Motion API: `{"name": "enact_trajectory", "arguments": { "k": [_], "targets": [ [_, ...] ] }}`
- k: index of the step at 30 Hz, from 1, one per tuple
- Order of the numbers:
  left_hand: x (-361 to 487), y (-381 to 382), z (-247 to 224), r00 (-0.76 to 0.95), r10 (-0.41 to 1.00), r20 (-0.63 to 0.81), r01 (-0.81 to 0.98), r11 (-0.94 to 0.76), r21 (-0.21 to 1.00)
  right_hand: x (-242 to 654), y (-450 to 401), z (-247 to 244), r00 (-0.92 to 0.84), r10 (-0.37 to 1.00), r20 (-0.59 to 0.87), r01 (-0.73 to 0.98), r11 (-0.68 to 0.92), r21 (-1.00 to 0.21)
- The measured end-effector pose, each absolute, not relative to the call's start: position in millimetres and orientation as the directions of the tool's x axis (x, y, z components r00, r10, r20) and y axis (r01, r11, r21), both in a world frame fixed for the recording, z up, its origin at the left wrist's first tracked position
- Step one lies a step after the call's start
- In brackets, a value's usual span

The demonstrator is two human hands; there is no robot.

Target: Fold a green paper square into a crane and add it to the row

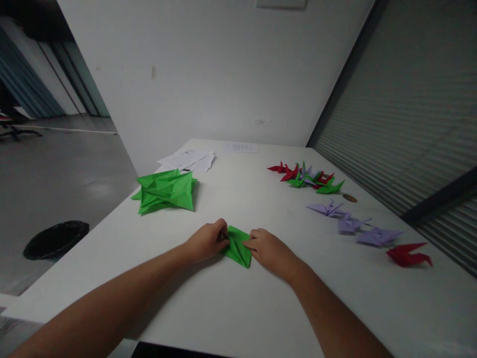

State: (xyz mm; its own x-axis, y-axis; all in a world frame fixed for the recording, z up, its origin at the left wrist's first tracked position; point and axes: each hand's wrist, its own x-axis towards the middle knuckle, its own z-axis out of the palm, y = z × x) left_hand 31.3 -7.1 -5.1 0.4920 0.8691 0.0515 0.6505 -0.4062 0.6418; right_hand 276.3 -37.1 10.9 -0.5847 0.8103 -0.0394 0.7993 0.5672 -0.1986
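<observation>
work piece: folded green paper [239, 244], a small flat kite shape with creases, on the table [261, 308], near edge, between the 2 hands
left hand [208, 242]: pinching the left edge of the work piece, thumb and fingers bent in
right hand [270, 251]: fingertips on the right part of the work piece, index laid over it; pinching or only pressing, cannot tell
green stack: pile of folded green pieces [167, 193], beyond the left hand, near the table's left edge; layers overlap, count unclear
papers: loose printed sheets [186, 160] behind the pile, fanned; text too small to read
strip: pale paper [240, 147] flat at the far end, faint marks
right side row: 3 lilac cranes [349, 224] and 1 red crane [408, 254], running along the table's right side, well apart from the right hand
far cluster: red, green and lilac cranes [307, 177] bunched together, far right; overlapping, no clean count
disc: brown round spot [349, 198] between cluster and row
boundaries: white wall [204, 79] blocks the far end; blinds [413, 109] flank the right
bin: black-lined bin [55, 241] on the floor [85, 164], left of the table; inside too dark to tell contents
background: chair base [17, 132], blue curtain [28, 74], far left
</observation>
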Motion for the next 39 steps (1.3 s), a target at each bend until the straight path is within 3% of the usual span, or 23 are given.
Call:
{"name": "enact_trajectory", "arguments": {
  "k": [12, 21, 39],
  "targets": [
    [37, -5, -8, 0.542, 0.832, 0.115, 0.678, -0.514, 0.525, 276, -45, 18, -0.572, 0.82, -0.027, 0.784, 0.536, -0.313],
    [38, -4, -7, 0.492, 0.866, 0.089, 0.703, -0.455, 0.547, 260, -50, 14, -0.486, 0.874, -0.016, 0.862, 0.476, -0.174],
    [34, 2, -9, 0.466, 0.883, 0.06, 0.717, -0.416, 0.559, 267, -51, 20, -0.512, 0.858, -0.046, 0.832, 0.482, -0.273]
  ]
}}
